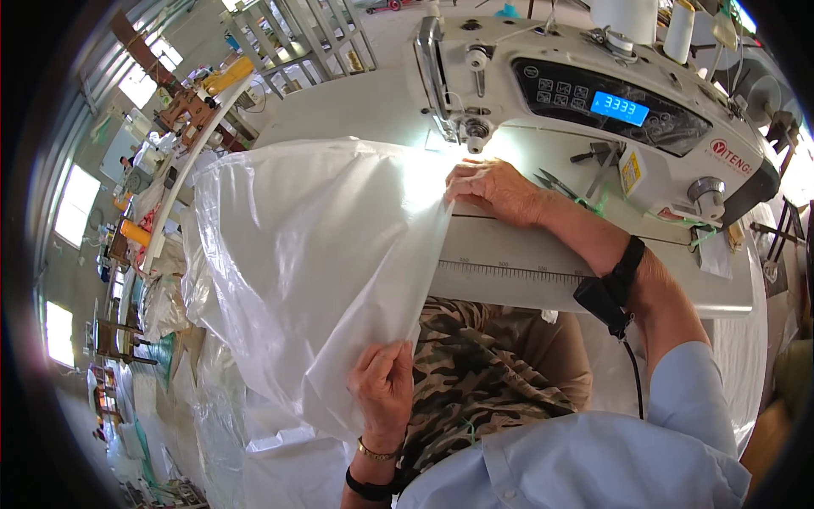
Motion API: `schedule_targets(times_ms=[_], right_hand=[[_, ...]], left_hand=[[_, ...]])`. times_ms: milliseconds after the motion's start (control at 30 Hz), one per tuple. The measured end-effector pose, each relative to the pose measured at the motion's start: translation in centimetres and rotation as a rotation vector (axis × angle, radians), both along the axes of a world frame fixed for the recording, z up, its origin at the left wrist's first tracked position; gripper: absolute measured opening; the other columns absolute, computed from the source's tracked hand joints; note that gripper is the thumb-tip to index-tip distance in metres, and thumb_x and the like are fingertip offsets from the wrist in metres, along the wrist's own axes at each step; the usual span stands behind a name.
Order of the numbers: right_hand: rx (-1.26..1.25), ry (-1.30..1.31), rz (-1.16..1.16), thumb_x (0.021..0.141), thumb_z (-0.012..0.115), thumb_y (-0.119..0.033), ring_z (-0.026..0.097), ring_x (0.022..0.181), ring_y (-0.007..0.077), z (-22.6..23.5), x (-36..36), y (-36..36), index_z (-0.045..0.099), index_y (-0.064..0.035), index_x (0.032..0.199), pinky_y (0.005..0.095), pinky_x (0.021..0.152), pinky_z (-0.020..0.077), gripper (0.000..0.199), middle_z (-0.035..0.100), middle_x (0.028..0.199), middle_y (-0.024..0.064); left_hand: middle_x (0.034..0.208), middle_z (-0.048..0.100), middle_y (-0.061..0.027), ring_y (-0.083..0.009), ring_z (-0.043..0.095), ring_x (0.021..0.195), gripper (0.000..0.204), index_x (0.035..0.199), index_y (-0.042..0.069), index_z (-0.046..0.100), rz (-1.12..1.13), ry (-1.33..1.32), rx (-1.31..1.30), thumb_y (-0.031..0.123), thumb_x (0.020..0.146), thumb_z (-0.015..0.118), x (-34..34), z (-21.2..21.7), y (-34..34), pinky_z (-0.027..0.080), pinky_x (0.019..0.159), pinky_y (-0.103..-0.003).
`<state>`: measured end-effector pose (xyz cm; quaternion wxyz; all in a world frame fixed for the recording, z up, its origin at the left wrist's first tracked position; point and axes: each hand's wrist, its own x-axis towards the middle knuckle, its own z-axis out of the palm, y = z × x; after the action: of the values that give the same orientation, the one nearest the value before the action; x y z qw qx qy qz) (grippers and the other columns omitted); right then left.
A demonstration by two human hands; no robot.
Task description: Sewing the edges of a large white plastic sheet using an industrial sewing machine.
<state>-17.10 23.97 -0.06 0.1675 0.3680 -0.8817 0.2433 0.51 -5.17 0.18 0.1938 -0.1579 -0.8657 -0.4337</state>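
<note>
A large sheet of shiny white plastic-like fabric (314, 229) lies over the left of the sewing table and hangs down toward my lap. My right hand (496, 188) pinches its right edge just in front of the sewing machine's needle area, under a bright lamp. Lower down, my left hand (383, 386) is closed on the same edge, near my camouflage-patterned lap. The white sewing machine (475, 93) stands over the far part of the sheet. Glare and my right hand hide the needle and presser foot.
Dark scissors (560, 187) lie on the table right of my right hand. A ruler strip (509, 273) runs along the table's front edge. Thread cones (679, 32) stand atop the machine. A metal rack (297, 42) and a cluttered bench (199, 127) are beyond, to the left.
</note>
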Motion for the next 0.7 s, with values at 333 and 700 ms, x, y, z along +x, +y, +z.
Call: schedule_targets(times_ms=[333,700], right_hand=[[-0.049,-0.070,-0.029,0.096,0.053,-0.015,0.062,0.092,0.0282,-0.3,-0.8,-0.2,0.054,-0.0105,0.095,0.0415,0.082,0.0492,0.005,0.062,0.093,0.0051],[0.087,-0.161,-0.151,0.092,0.055,-0.013,0.065,0.083,0.0326,0.4,-0.2,-0.7,0.047,-0.0077,0.102,0.0438,0.085,0.0502,0.013,0.062,0.079,0.0125]], left_hand=[[0.073,0.055,-0.0108,-0.0261,0.055,0.061,0.018,0.101,-0.002,0.070,-0.014,0.138,-0.388,-0.004,0.084,0.065,0.9,2.1,0.8,0.043,0.055,-0.036],[0.091,0.063,-0.0146,-0.0346,0.062,0.076,0.029,0.116,0.001,0.063,-0.157,-0.083,-0.422,0.001,0.087,0.060,0.4,0.6,0.6,0.048,0.065,-0.041]])
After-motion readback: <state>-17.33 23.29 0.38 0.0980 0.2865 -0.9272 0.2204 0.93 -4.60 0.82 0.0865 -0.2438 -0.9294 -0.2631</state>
